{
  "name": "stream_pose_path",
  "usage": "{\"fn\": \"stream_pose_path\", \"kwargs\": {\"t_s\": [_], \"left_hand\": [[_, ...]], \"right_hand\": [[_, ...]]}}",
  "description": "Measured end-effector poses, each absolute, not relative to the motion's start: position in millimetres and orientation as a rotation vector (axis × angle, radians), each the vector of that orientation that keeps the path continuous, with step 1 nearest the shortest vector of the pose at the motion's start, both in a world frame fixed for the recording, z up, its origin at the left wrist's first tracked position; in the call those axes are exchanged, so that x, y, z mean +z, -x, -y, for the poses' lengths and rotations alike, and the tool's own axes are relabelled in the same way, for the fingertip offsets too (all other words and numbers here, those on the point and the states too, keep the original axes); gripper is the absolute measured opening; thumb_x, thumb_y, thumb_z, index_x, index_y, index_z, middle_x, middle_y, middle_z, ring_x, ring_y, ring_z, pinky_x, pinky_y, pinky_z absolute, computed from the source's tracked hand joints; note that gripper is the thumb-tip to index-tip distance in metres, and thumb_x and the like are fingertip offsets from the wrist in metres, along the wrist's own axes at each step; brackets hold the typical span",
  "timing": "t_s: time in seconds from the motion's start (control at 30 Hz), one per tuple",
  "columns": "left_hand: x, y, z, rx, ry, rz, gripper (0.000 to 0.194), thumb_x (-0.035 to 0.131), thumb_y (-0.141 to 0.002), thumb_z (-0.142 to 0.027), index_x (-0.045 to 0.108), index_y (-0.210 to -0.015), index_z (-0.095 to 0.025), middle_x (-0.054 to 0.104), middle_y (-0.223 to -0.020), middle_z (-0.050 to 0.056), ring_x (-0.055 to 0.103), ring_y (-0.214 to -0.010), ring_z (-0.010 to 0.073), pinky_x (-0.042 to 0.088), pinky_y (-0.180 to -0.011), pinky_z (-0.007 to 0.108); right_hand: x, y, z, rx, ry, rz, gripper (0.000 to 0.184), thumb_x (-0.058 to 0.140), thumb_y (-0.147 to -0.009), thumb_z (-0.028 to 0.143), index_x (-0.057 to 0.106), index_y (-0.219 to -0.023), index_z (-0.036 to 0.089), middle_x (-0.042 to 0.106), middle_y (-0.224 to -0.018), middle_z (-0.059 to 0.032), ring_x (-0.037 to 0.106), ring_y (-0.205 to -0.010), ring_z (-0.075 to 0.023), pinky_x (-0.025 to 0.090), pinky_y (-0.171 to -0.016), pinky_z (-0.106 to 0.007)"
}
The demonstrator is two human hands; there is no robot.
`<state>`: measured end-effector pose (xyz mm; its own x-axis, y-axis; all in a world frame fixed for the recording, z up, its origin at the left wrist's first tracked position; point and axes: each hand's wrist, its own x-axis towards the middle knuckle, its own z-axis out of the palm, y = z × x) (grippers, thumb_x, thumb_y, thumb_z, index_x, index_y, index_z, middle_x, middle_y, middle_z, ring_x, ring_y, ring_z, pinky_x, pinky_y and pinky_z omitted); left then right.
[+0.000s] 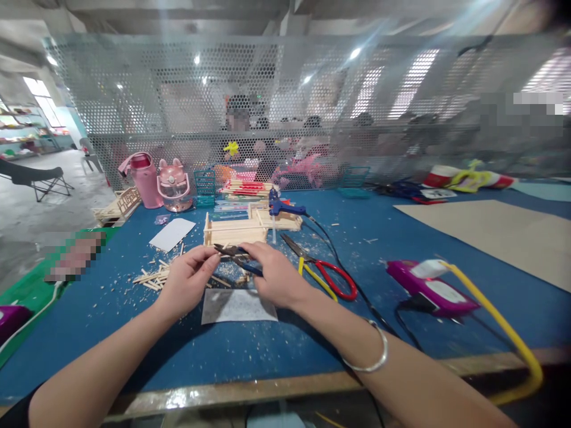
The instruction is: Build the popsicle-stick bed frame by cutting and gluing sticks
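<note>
Your right hand (277, 272) holds the blue-handled pliers (229, 250) near the little wooden frame (235, 230); your left hand (190, 276) pinches by their tips — on what, I can't tell. Looks like snipping — that calls for staying steady.

Small craft workshop: blue worktable (312, 352), 1 glue gun (285, 207) at centre, loose sticks (154, 277) left of it, shelves (20, 135) at left edge.

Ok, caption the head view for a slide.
Pliers in the right hand, the left hand close at their tip, above a blue table with sticks, scissors and a glue gun.
</note>
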<state>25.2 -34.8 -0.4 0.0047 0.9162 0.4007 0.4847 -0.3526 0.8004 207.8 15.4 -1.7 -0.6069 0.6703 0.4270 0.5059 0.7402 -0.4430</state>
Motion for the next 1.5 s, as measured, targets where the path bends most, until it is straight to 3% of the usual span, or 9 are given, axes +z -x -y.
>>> {"fn": "stream_pose_path", "kwargs": {"t_s": [0.17, 0.67, 0.8, 0.97, 1.13, 1.3, 1.5], "left_hand": [[-1.4, -22.0, 32.8, 1.236, -2.141, -1.403, 0.027, 0.04, -0.086, -0.032, 0.062, -0.09, -0.017, 0.064, -0.089, 0.006, 0.056, -0.084, 0.0164, 0.041, -0.076, 0.027], [-2.3, -24.1, 35.3, 1.272, -2.155, -1.525, 0.024, 0.044, -0.084, -0.032, 0.061, -0.081, -0.016, 0.064, -0.079, 0.005, 0.056, -0.074, 0.0151, 0.042, -0.067, 0.025], [-5.1, -23.5, 34.6, 1.318, -2.117, -1.534, 0.021, 0.048, -0.082, -0.032, 0.06, -0.087, -0.016, 0.062, -0.078, 0.004, 0.055, -0.071, 0.0139, 0.042, -0.066, 0.025], [-0.2, -20.7, 36.1, 1.62, -1.964, -1.596, 0.03, 0.051, -0.08, -0.032, 0.053, -0.104, -0.014, 0.055, -0.08, 0.003, 0.051, -0.07, 0.0122, 0.043, -0.065, 0.025], [4.1, -17.8, 35.3, 1.396, -2.238, -1.65, 0.023, 0.056, -0.077, -0.033, 0.065, -0.089, -0.017, 0.055, -0.075, 0.003, 0.051, -0.07, 0.0136, 0.042, -0.064, 0.026], [-0.2, -18.3, 33.1, 1.261, -2.344, -1.676, 0.02, 0.053, -0.079, -0.031, 0.068, -0.077, -0.018, 0.06, -0.069, 0.004, 0.054, -0.069, 0.0147, 0.042, -0.063, 0.027], [6.0, -14.4, 35.0, 1.555, -2.205, -1.724, 0.02, 0.053, -0.079, -0.031, 0.067, -0.078, -0.017, 0.063, -0.072, 0.004, 0.056, -0.069, 0.014, 0.042, -0.066, 0.027]], "right_hand": [[1.7, -206.1, -14.2, 0.495, 0.862, 2.323, 0.059, 0.043, -0.056, 0.003, 0.054, -0.113, 0.013, 0.06, -0.111, -0.0101, 0.054, -0.103, -0.0217, 0.041, -0.09, -0.036], [4.5, -206.2, -13.3, 0.642, 0.821, 2.299, 0.057, 0.042, -0.06, 0.001, 0.057, -0.111, 0.019, 0.062, -0.113, -0.0048, 0.055, -0.105, -0.0191, 0.041, -0.091, -0.034], [4.7, -205.9, -13.8, 0.631, 0.841, 2.333, 0.054, 0.042, -0.061, 0.001, 0.057, -0.11, 0.018, 0.062, -0.111, -0.0051, 0.056, -0.102, -0.0178, 0.042, -0.088, -0.032], [3.2, -207.9, -16.2, 0.29, 0.926, 2.452, 0.055, 0.048, -0.062, 0.006, 0.052, -0.116, 0.016, 0.058, -0.114, -0.0095, 0.05, -0.105, -0.0215, 0.039, -0.089, -0.036], [6.7, -209.2, -12.2, -0.096, 1.008, 2.57, 0.043, 0.049, -0.068, 0.011, 0.053, -0.111, 0.013, 0.058, -0.095, -0.0112, 0.05, -0.09, -0.0217, 0.037, -0.077, -0.034], [9.0, -207.7, -6.5, -0.259, 1.029, 2.588, 0.041, 0.048, -0.07, 0.01, 0.052, -0.111, 0.013, 0.056, -0.092, -0.0105, 0.046, -0.087, -0.0208, 0.032, -0.07, -0.031], [9.1, -207.2, -7.6, -0.319, 1.096, 2.557, 0.043, 0.047, -0.068, 0.007, 0.051, -0.11, 0.014, 0.054, -0.093, -0.011, 0.045, -0.087, -0.0221, 0.031, -0.071, -0.032]]}}
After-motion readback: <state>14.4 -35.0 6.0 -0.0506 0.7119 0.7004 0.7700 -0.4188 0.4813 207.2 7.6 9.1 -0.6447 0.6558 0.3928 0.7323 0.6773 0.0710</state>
